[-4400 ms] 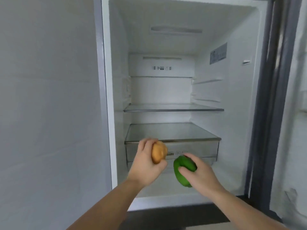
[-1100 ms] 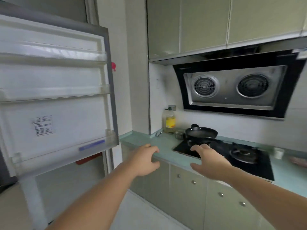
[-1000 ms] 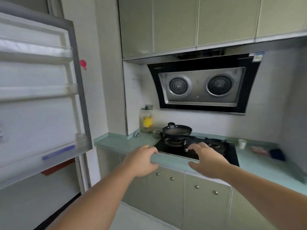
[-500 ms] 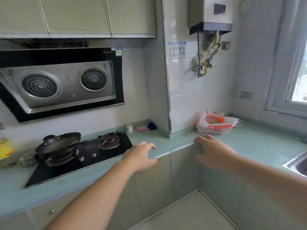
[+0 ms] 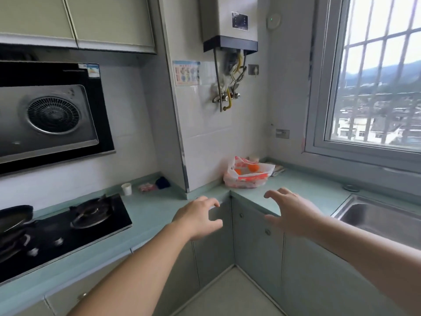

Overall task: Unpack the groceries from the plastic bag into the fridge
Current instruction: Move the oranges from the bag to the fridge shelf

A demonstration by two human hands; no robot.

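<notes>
A white and red plastic bag (image 5: pixel 248 173) lies in the far corner of the teal countertop (image 5: pixel 303 189), with orange round items showing through it. My left hand (image 5: pixel 198 218) and my right hand (image 5: pixel 292 212) are held out in front of me over the counter's inner corner, both empty with fingers spread. Both hands are short of the bag and apart from it. The fridge is out of view.
A black gas hob (image 5: pixel 66 229) with a pan (image 5: pixel 13 216) sits at the left under the range hood (image 5: pixel 45 117). A small white cup (image 5: pixel 126 189) stands behind the hob. A steel sink (image 5: pixel 378 216) is at the right. A water heater (image 5: pixel 230 21) hangs above the bag.
The potato and green vegetable have left my hands. The view has swung right from the fridge past the hob to the counter corner, and the bag now looks closer.
</notes>
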